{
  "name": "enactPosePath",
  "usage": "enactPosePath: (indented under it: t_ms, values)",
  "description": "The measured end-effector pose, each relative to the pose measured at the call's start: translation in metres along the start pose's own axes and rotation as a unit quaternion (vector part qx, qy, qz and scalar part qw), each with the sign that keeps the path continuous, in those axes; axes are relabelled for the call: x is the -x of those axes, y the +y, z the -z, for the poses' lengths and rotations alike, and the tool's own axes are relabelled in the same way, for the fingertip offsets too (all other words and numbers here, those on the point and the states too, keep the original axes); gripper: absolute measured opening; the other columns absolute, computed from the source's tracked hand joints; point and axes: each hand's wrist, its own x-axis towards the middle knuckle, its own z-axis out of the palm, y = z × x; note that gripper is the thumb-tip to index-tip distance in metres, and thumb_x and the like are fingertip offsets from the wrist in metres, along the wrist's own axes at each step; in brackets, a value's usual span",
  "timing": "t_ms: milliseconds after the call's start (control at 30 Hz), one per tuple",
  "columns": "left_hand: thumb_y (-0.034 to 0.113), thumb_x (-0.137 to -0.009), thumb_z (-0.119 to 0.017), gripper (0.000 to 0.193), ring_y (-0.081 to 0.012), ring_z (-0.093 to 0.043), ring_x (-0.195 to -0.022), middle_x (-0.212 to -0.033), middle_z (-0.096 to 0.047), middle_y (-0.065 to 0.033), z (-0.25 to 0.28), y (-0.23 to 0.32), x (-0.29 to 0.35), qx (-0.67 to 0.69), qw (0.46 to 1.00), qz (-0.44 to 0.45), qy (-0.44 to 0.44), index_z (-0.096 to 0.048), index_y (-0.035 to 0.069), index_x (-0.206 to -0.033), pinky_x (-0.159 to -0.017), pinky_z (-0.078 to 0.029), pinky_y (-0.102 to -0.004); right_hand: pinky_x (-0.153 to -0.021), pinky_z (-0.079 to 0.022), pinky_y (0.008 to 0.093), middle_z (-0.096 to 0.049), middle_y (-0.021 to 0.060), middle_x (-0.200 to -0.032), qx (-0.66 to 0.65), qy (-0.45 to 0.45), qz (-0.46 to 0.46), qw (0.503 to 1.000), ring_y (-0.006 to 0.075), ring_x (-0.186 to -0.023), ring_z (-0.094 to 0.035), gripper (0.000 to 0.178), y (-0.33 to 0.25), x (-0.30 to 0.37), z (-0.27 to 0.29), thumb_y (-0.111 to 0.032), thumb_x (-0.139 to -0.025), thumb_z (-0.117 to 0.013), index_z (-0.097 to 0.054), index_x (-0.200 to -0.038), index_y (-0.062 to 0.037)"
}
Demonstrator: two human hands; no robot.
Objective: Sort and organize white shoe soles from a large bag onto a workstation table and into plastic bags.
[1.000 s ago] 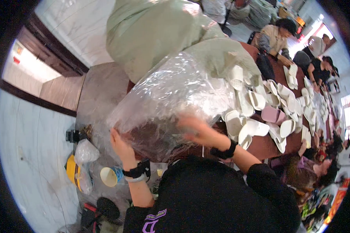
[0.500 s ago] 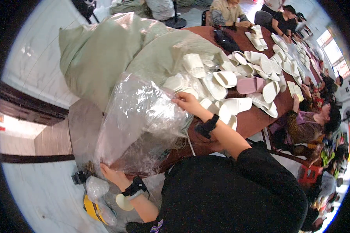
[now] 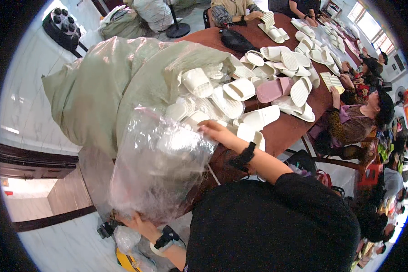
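Note:
A large clear plastic bag (image 3: 161,165) stretches between my two hands in front of the table. The fingers of my right hand (image 3: 218,134) are closed on its upper right edge. My left hand (image 3: 139,224) grips the lower left edge, its fingertips partly blurred. Just beyond the bag, white slippers (image 3: 258,119) spill in a loose heap from the mouth of a pale green woven sack (image 3: 88,97). One pink slipper (image 3: 269,89) lies among them. Some slippers near the sack are behind clear film.
The reddish-brown table (image 3: 288,131) runs away to the far right, where other people sit along both sides handling slippers. A black bag (image 3: 236,41) lies near its far edge. By my left hand are a small black device (image 3: 105,230) and a yellow item (image 3: 128,259).
The head view has shifted, so the table and slippers appear further left. My left hand and the bag's bottom edge sit lower. Both hands still hold the bag.

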Motion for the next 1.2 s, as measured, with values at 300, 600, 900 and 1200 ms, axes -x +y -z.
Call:
enactPosePath:
  t_ms: [300, 600, 900, 1200]
  values:
    - [0.032, -0.091, -0.051, 0.059, -0.0245, -0.039, -0.121, -0.139, -0.033, -0.0166, 0.030, -0.019, -0.012, -0.133, 0.975, -0.166, -0.064, -0.031, 0.003, -0.138, -0.099, -0.032, -0.0356, -0.066, -0.048, 0.0281, -0.062, 0.0117, -0.092, 0.215, 0.171, -0.178, 0.945, 0.0168, -0.078, -0.060, 0.065, 0.018, -0.004, 0.204, -0.052, -0.077, -0.065, -0.054, -0.107, 0.0043]
    - [0.028, -0.094, -0.045, 0.051, -0.0237, -0.028, -0.130, -0.141, -0.030, -0.0124, 0.012, -0.017, -0.004, 0.027, 1.000, -0.001, -0.002, -0.032, 0.003, -0.136, -0.108, -0.022, -0.0373, -0.053, -0.037, 0.0205, -0.057, -0.0013, -0.070, 0.174, 0.091, -0.089, 0.977, 0.0058, -0.059, -0.047, 0.037, -0.015, -0.009, 0.140, -0.038, -0.075, -0.073, -0.061, -0.089, -0.0056]
    - [0.026, -0.097, -0.038, 0.045, -0.0247, -0.029, -0.131, -0.142, -0.030, -0.0126, -0.004, 0.032, -0.003, -0.147, 0.957, -0.224, -0.114, -0.035, 0.002, -0.134, -0.109, -0.019, -0.0378, -0.056, -0.039, 0.0169, -0.057, -0.0037, -0.067, 0.066, -0.010, 0.023, 0.998, 0.0037, -0.056, -0.049, 0.012, -0.126, 0.002, 0.090, -0.018, -0.079, -0.068, -0.063, -0.076, -0.0082]
    - [0.029, -0.098, -0.037, 0.047, -0.0252, -0.031, -0.130, -0.141, -0.033, -0.0133, 0.002, 0.027, -0.015, 0.172, 0.983, 0.059, -0.005, -0.037, -0.003, -0.131, -0.108, -0.021, -0.0357, -0.063, -0.050, 0.0412, -0.064, 0.0172, -0.073, 0.625, 0.048, 0.088, 0.774, 0.0309, -0.068, -0.064, 0.024, -0.113, 0.002, 0.085, -0.020, -0.083, -0.049, -0.063, -0.075, -0.0023]
